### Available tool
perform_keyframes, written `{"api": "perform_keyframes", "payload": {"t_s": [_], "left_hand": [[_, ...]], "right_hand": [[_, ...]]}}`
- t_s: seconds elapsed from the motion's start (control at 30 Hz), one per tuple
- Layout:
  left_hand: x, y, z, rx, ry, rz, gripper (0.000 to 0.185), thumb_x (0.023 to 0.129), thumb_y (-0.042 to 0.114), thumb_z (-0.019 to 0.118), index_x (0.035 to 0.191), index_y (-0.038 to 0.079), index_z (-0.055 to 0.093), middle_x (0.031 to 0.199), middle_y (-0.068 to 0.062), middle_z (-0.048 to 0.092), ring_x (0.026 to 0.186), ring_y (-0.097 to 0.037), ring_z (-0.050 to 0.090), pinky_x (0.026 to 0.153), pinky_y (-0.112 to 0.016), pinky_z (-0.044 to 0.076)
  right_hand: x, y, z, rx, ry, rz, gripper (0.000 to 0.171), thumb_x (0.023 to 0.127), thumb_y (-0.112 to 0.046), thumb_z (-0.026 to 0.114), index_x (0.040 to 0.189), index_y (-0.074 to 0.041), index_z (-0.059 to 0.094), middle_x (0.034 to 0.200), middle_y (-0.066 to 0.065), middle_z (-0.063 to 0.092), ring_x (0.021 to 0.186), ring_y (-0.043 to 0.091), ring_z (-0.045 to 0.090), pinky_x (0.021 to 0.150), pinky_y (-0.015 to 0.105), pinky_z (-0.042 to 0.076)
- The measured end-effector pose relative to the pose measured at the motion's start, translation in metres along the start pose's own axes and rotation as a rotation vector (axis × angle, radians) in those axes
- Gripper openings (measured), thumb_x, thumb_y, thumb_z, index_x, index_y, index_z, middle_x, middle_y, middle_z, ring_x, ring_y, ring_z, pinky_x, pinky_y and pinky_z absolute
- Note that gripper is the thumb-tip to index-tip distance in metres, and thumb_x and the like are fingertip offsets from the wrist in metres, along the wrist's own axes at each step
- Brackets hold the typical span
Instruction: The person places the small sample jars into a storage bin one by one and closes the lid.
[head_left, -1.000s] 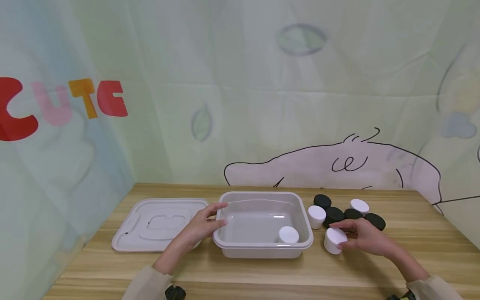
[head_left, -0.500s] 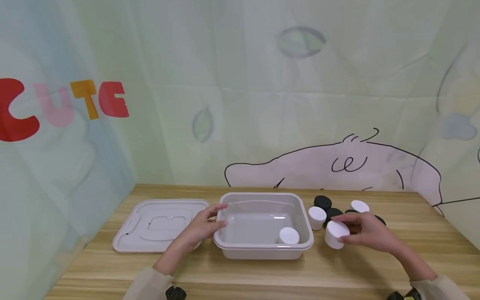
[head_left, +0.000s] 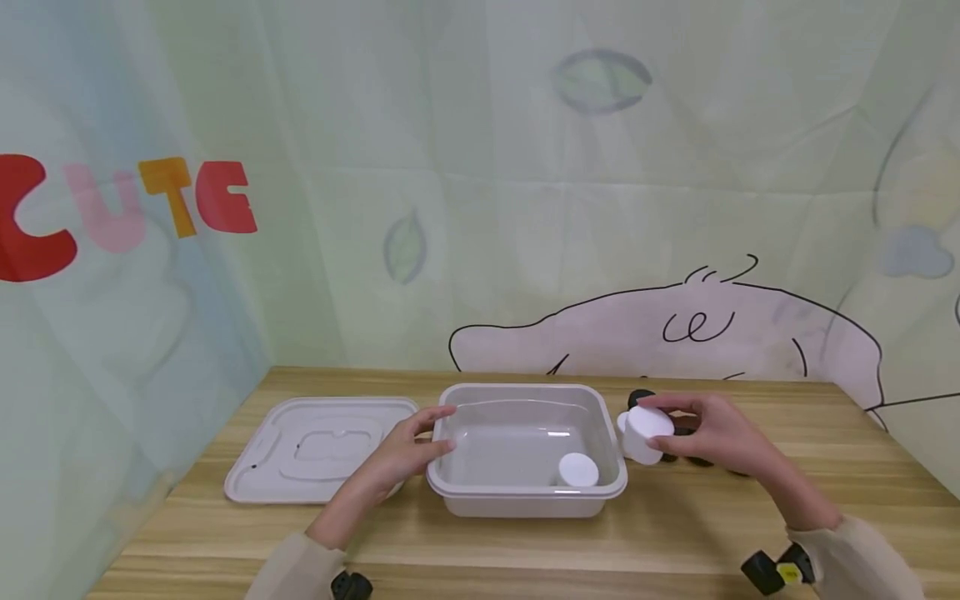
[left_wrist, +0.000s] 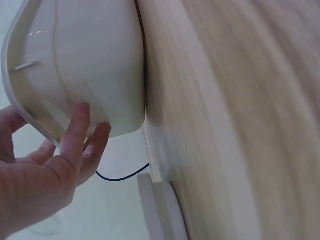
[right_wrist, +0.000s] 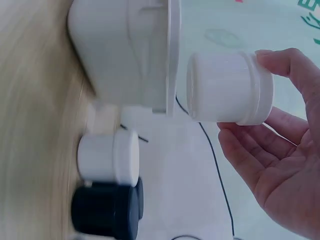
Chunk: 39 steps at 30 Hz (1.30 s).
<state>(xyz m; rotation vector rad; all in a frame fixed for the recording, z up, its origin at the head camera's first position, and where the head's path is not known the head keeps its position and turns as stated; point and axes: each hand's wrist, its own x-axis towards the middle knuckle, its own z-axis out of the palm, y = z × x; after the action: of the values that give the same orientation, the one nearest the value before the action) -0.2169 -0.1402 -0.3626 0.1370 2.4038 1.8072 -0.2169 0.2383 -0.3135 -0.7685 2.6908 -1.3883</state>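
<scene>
**White jar lifted off the desk, now beside the bin's right rim**

The wooden desk (head_left: 525, 542) carries everything. On it, at about 9 o'clock from the centre, lies a flat grey lid (head_left: 315, 446), and in the middle stands the open grey bin (head_left: 465, 487), with one white jar (head_left: 577, 471) already inside, near its front right corner.

What has changed: one second ago the right hand (head_left: 716, 433) was on a white jar that stood on the desk at 3 o'clock from the bin; half a second ago the jar was just raised. Now the held jar (head_left: 647, 433) is in the air, higher and more to the left, just beside the bin's right rim but not over it yet. I judge that the pick is done and the carrying toward the bin is in progress; the release is not yet made.

The left hand (head_left: 401, 454) has not moved: its fingers rest almost straight against the left rim of the bin (it seems to steady it), without a real grasp.

The right hand's thumb and fingers are clamped on the side of the held jar. This jar is a short white cylinder with a screw cap, tilted on its side in the right wrist view (right_wrist: 230, 87).

Behind it, at 3 o'clock from the bin, remain another white jar (right_wrist: 107, 157) and some black jars (right_wrist: 105, 212), partly hidden by the hand.
</scene>
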Motion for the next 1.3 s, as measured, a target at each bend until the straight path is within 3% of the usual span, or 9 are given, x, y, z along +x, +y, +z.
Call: {"api": "perform_keyframes", "payload": {"t_s": [0.3, 0.37, 0.67, 1.3], "left_hand": [[-0.001, 0.001, -0.001, -0.008, -0.011, 0.000, 0.047, 0.086, 0.005, 0.059, 0.131, 0.005, 0.046, 0.129, -0.022, 0.045, 0.108, -0.033, 0.052, 0.074, -0.038, 0.053], [0.000, 0.001, -0.001, -0.008, -0.009, -0.001, 0.047, 0.086, 0.005, 0.059, 0.131, 0.006, 0.047, 0.128, -0.022, 0.045, 0.108, -0.032, 0.052, 0.074, -0.038, 0.053], [-0.001, 0.002, -0.001, 0.009, -0.004, -0.007, 0.047, 0.086, 0.006, 0.060, 0.131, 0.006, 0.047, 0.130, -0.022, 0.044, 0.110, -0.035, 0.050, 0.075, -0.039, 0.053], [0.000, 0.001, 0.000, 0.009, 0.008, -0.013, 0.046, 0.085, 0.007, 0.061, 0.130, 0.007, 0.049, 0.128, -0.021, 0.046, 0.109, -0.034, 0.051, 0.075, -0.039, 0.053]], "right_hand": [[0.022, -0.010, 0.018, -0.004, -0.028, -0.095, 0.046, 0.074, -0.012, 0.075, 0.112, 0.008, 0.059, 0.103, 0.019, 0.063, 0.086, 0.010, 0.062, 0.070, 0.024, 0.053], [0.027, -0.012, 0.023, -0.010, -0.035, -0.113, 0.046, 0.074, -0.012, 0.075, 0.111, 0.008, 0.059, 0.103, 0.020, 0.063, 0.084, 0.013, 0.063, 0.069, 0.025, 0.053], [0.048, -0.022, 0.047, -0.062, -0.083, -0.132, 0.044, 0.073, -0.017, 0.076, 0.109, 0.004, 0.063, 0.104, 0.015, 0.064, 0.086, 0.019, 0.060, 0.075, 0.028, 0.053], [0.072, -0.018, 0.098, -0.078, -0.204, -0.200, 0.040, 0.071, -0.010, 0.076, 0.106, 0.004, 0.064, 0.101, 0.012, 0.066, 0.087, 0.014, 0.061, 0.077, 0.025, 0.052]]}}
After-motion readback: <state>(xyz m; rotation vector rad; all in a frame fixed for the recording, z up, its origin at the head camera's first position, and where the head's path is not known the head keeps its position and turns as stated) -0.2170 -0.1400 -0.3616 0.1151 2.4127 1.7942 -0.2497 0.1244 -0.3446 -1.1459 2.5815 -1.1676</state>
